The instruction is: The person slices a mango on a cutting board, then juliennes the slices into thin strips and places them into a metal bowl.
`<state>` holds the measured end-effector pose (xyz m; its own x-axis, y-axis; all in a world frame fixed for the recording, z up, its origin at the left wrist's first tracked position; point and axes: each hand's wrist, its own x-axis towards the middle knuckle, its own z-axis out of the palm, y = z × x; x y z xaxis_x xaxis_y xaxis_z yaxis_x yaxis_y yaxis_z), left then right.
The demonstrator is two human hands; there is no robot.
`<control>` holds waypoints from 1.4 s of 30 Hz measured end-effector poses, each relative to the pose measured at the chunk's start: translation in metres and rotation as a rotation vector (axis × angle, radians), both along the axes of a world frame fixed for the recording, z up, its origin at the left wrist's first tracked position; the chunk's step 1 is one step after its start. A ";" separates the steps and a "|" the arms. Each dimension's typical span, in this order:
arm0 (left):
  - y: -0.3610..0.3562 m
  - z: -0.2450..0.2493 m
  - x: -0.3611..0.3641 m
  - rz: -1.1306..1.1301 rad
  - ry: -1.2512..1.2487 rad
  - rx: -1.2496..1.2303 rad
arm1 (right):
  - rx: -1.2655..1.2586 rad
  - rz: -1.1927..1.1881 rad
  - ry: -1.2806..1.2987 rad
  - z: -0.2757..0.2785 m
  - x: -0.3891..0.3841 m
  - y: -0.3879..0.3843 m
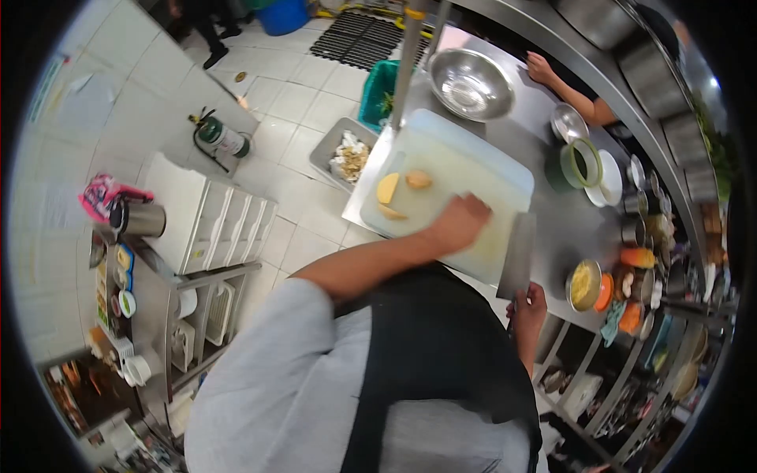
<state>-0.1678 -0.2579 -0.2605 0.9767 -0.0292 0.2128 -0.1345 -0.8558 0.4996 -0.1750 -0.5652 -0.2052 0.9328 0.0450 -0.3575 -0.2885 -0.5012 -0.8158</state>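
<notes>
My right hand (pixel 528 314) grips a cleaver (pixel 517 256) by the handle; its broad blade stands beside the right edge of the cutting board (pixel 453 130). Over the right part of the board is my left hand (pixel 464 226), slightly blurred, with its fingers curled in. Whatever those fingers may hold is hidden. On the board's left side lie what look like potato pieces: one with a pale yellow cut face (pixel 387 188), a brown-skinned piece (pixel 419 180) and a thin wedge (pixel 392 212). Neither hand touches them.
A large steel bowl (pixel 471 83) sits beyond the board. Another person's hand (pixel 539 69) reaches in across the counter. A green container (pixel 561 167) and a bowl of yellow food (pixel 584 285) stand right. A grey bin with scraps (pixel 322 156) is left of the counter.
</notes>
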 end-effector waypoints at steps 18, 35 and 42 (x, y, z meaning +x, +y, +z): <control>0.213 0.026 -0.052 0.886 0.038 -1.318 | -0.487 0.504 -0.209 0.004 0.022 0.014; 0.165 0.032 -0.083 0.711 -0.063 -0.266 | -0.549 0.736 -0.314 -0.006 0.045 0.005; 0.104 0.019 -0.023 0.457 0.343 0.230 | -0.600 0.782 -0.300 -0.002 0.046 0.008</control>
<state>-0.1907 -0.1536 -0.2415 0.9128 0.4009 -0.0780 0.4073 -0.8798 0.2451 -0.1289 -0.5568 -0.2071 0.7741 0.5687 -0.2783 0.4679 -0.8099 -0.3537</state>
